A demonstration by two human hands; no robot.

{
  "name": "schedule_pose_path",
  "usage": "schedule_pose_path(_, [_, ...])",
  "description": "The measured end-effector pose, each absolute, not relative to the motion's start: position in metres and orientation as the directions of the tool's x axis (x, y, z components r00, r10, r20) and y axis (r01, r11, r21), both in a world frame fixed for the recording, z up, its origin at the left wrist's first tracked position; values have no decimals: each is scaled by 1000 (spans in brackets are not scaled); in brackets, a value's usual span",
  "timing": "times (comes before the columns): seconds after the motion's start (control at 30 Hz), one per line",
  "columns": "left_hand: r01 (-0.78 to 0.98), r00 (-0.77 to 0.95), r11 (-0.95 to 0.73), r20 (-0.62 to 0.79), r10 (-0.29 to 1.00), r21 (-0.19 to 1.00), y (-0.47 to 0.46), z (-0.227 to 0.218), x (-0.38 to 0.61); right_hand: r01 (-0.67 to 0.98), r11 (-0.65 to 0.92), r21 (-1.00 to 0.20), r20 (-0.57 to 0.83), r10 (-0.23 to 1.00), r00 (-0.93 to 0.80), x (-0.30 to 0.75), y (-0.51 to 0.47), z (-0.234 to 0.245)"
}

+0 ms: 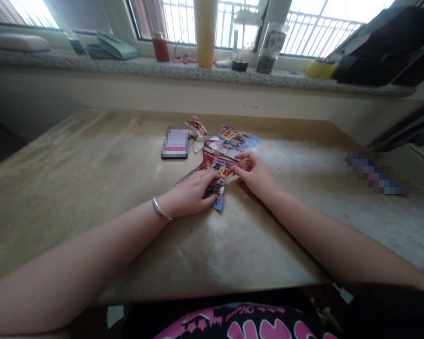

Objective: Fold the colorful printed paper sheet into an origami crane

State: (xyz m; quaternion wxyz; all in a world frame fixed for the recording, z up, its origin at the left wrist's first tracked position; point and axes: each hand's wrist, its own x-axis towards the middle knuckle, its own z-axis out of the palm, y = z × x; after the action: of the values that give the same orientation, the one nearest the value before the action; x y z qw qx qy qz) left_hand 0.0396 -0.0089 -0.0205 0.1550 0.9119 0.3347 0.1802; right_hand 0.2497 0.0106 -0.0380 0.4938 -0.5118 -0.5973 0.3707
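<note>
My left hand [192, 192] lies flat on a folded piece of colourful printed paper [217, 162] on the table [92, 169], fingers stretched out and pressing it down. A silver bangle sits on that wrist. My right hand [254, 174] rests on the same paper's right edge, with the fingertips pinched on it. A second printed sheet [235, 140] lies just beyond, and a small folded paper shape [198, 129] sits behind it.
A phone [175, 142] lies face up left of the papers. A blurred object [374, 172] rests at the table's right. The stone windowsill [183, 69] behind holds a red cup, a yellow cylinder, jars and dark items at right.
</note>
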Motion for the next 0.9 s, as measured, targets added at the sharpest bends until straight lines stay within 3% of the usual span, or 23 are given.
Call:
schedule_pose_path(0.3, [583, 668, -681, 216, 712, 443, -10, -18, 40, 483, 370, -794, 379, 922, -83, 250, 3, -37])
schedule_pose_path(0.57, [556, 682, -717, 262, 683, 421, -10, -20, 38, 666, 492, -560, 442, 858, -262, 253, 4, -33])
schedule_pose_path(0.73, [517, 684, -729, 295, 667, 449, -10, -22, 36, 617, 519, -591, 436, 849, -297, 253, 4, -32])
schedule_pose_path(0.9, [495, 683, -738, 320, 657, 459, -10, -23, 36, 540, 393, -744, 382, 914, -138, 251, 6, -37])
